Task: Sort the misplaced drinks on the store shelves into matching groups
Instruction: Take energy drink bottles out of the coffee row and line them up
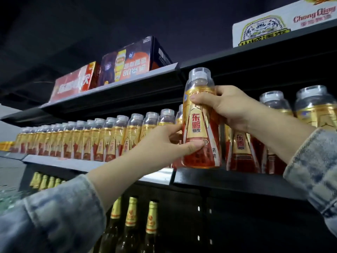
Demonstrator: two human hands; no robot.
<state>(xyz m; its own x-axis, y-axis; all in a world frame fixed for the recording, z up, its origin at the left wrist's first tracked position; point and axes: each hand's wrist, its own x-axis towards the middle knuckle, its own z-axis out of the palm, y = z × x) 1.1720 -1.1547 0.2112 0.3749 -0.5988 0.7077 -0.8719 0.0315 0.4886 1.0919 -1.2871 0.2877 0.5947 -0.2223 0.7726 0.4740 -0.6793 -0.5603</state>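
Note:
A gold-and-red energy drink bottle (198,125) with a clear cap stands at the front edge of the dark middle shelf (228,178). Both hands hold it. My left hand (160,145) grips its lower half, thumb across the label. My right hand (233,105) wraps its upper part below the cap. A long row of matching bottles (94,141) runs to the left along the same shelf, and more of the same bottles (310,110) stand to the right behind my right wrist.
Beer bottles with gold foil necks (131,212) stand on the shelf below. On the top shelf sit a red carton (73,83), a dark carton (131,59) and a white carton (284,21). Denim sleeves cover both forearms.

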